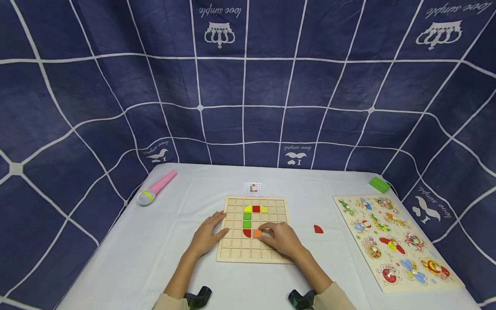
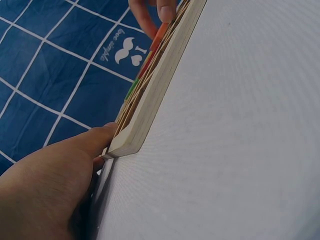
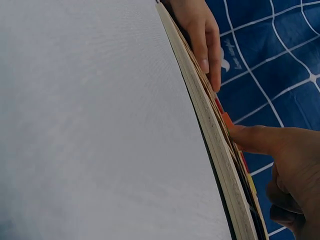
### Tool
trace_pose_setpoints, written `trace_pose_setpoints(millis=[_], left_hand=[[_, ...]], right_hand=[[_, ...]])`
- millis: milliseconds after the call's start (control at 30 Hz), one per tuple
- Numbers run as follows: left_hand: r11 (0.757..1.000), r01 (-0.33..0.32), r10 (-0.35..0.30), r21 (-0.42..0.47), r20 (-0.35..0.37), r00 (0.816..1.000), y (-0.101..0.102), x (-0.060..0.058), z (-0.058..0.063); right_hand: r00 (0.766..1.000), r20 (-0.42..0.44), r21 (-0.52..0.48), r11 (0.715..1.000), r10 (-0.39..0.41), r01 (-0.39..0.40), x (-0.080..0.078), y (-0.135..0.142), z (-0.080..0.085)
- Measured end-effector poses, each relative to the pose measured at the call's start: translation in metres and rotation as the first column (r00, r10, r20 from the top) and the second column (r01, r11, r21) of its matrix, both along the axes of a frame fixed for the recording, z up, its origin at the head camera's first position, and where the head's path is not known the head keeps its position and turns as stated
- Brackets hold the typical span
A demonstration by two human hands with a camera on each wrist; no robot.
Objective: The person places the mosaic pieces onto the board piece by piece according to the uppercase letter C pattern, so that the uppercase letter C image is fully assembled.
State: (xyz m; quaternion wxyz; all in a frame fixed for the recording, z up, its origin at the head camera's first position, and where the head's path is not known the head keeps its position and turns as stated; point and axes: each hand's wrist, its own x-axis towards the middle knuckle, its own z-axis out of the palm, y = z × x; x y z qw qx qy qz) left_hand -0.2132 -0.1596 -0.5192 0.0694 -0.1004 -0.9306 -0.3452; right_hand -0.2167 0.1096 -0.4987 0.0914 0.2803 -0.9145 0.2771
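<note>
A wooden grid board [image 1: 236,255] lies on the table. On it, colored tiles make a C-like outline: yellow corner pieces, a red square [image 1: 256,209], two green squares [image 1: 247,220] and a red quarter-round tile [image 1: 246,233]. My right hand [image 1: 284,237] pinches an orange square tile [image 1: 257,233] between thumb and fingers, right beside that red quarter-round. In the left wrist view the orange tile [image 2: 160,34] stands slightly tilted at the board's surface. My left hand [image 1: 206,234] rests with extended fingers against the board's left edge, its thumb [image 2: 111,126] touching the rim.
A small pattern card [image 1: 253,188] lies behind the board. To the right are a loose red quarter-round tile [image 1: 318,229], an insect puzzle board [image 1: 364,252] and a green block [image 1: 379,184]. A pink toy microphone [image 1: 160,184] lies at the back left. Blue curtains surround the table.
</note>
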Motion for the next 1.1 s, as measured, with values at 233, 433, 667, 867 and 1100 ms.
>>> trace_pose_setpoints(millis=[233,433,667,867,1100], left_hand=[[1.000,-0.006,0.006,-0.007,-0.003,1.000,0.0003,0.0003,0.0000],[1.000,-0.005,0.005,-0.005,0.002,1.000,0.0011,0.0005,0.0005],[1.000,-0.003,0.003,-0.013,-0.012,1.000,-0.0005,0.0002,-0.0002],[1.000,0.001,-0.001,-0.004,-0.008,1.000,-0.0004,0.0002,-0.0010],[1.000,0.001,-0.001,-0.008,-0.014,1.000,0.0002,-0.0002,-0.0012]], right_hand=[[1.000,0.013,0.007,1.000,-0.005,0.005,-0.0016,-0.0033,-0.0039],[1.000,0.025,0.015,1.000,-0.012,0.012,0.0003,-0.0020,-0.0008],[1.000,0.004,-0.014,1.000,-0.026,0.026,0.0009,0.0030,0.0008],[1.000,0.010,0.003,1.000,-0.020,0.020,-0.0010,0.0028,-0.0031],[0.999,-0.017,-0.005,0.999,-0.033,0.033,0.0003,0.0058,-0.0006]])
